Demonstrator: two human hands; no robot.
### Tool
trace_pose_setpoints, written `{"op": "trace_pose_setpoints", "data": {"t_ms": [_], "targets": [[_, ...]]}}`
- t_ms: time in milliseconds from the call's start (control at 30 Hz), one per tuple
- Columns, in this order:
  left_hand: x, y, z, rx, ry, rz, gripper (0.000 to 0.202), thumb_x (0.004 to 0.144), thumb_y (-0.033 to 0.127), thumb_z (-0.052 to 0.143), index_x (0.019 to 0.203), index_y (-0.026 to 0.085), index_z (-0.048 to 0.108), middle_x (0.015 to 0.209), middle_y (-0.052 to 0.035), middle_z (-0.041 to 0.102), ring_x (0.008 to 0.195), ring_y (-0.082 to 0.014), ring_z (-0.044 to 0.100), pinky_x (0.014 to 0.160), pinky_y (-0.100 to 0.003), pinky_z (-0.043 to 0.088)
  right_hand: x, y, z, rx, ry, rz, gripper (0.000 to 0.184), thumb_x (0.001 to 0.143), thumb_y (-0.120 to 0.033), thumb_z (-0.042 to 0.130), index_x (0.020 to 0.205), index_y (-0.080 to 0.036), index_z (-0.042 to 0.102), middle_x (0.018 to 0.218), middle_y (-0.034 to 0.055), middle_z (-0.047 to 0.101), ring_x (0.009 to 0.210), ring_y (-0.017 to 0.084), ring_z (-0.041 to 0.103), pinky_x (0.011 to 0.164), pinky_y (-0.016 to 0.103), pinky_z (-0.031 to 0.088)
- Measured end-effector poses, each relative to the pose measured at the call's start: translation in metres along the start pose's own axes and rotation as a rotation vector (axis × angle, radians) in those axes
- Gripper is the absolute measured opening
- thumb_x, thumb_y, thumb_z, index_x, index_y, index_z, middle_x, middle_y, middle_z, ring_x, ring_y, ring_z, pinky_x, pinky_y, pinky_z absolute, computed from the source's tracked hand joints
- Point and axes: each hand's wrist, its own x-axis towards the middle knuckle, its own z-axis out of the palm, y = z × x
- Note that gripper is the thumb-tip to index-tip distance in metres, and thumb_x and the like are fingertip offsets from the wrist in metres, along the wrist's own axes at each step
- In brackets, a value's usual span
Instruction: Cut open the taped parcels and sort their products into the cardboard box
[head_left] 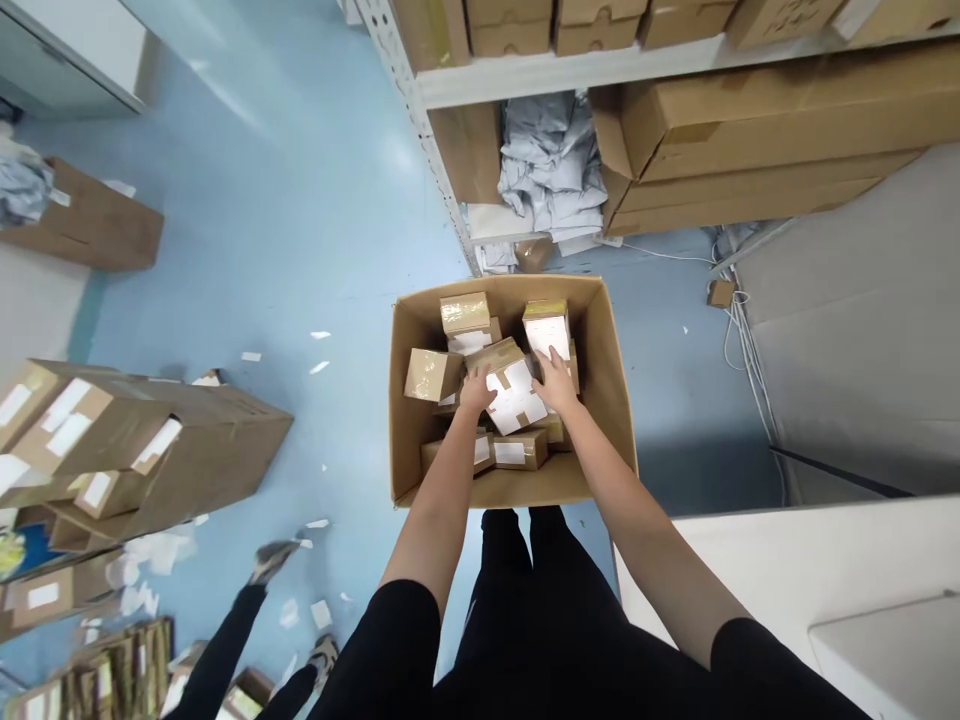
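Observation:
An open cardboard box [601,350] stands on the floor below me, holding several small taped parcels with white labels. My left hand [477,392] grips the left corner of a tilted parcel [514,398] in the middle of the box. My right hand [556,382] lies just to its right, with spread fingers touching the parcels there. An upright parcel [546,325] stands just beyond those fingers. Another parcel [433,374] lies near the box's left wall, and two more [520,450] sit near the front wall. The lower layers are hidden.
Metal shelving [450,130] holds cardboard cartons and grey mailer bags at the top. Stacked cartons [150,440] lie at the left, where a co-worker's legs [247,630] stand. White paper scraps dot the blue floor [247,250]. A white table [787,590] is at the lower right.

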Motion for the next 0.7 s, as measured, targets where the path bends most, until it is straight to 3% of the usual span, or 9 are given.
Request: {"op": "trace_pose_setpoints", "data": {"t_ms": [167,333,500,567,700], "targets": [[0.03,-0.017,0.04,-0.106,-0.057,-0.131,0.099,0.076,0.036,0.088,0.163,0.026,0.044,0.18,-0.0227,0.017,0.162,-0.0474,0.028,0.125,-0.065,0.036,0.021,0.018,0.037,-0.052,-0.098,0.042,0.081,0.09,-0.024,0.067,0.167,-0.025,0.042,0.175,0.0126,0.031,0.16,0.039,0.033,0.121,0.056,0.047],[0.017,-0.022,0.076,-0.168,0.127,-0.072,0.075,0.079,0.036,0.088,0.148,0.031,0.059,0.181,-0.0143,0.02,0.165,-0.049,0.014,0.122,-0.071,0.037,0.043,0.033,0.065,-0.102,-0.166,0.053,0.089,0.083,-0.022,0.077,0.165,-0.027,0.044,0.177,0.013,0.026,0.159,0.042,0.034,0.119,0.057,0.048],[0.004,-0.036,0.081,-0.202,0.19,0.057,0.048,0.086,0.012,0.071,0.133,0.024,0.069,0.161,-0.0156,0.052,0.157,-0.0379,0.039,0.128,-0.063,0.035,0.046,0.034,0.092,-0.191,-0.358,0.0,0.089,0.076,-0.01,0.081,0.159,-0.027,0.053,0.18,0.0143,0.018,0.148,0.041,0.049,0.117,0.055,0.048],[-0.002,-0.042,0.08,-0.21,0.222,0.104,0.048,0.086,0.006,0.066,0.13,0.025,0.071,0.153,-0.0135,0.059,0.151,-0.0349,0.045,0.127,-0.06,0.037,0.037,0.031,0.099,-0.214,-0.351,-0.049,0.084,0.08,-0.008,0.076,0.158,-0.025,0.053,0.18,0.0151,0.02,0.144,0.039,0.053,0.117,0.056,0.048],[-0.017,-0.041,0.078,-0.234,0.291,0.128,0.047,0.085,0.005,0.061,0.125,0.024,0.074,0.15,-0.0123,0.06,0.147,-0.0354,0.045,0.124,-0.059,0.042,0.011,0.023,0.1,-0.253,-0.263,-0.06,0.075,0.085,-0.008,0.068,0.157,-0.023,0.054,0.18,0.0131,0.022,0.142,0.037,0.054,0.117,0.055,0.047]]}}
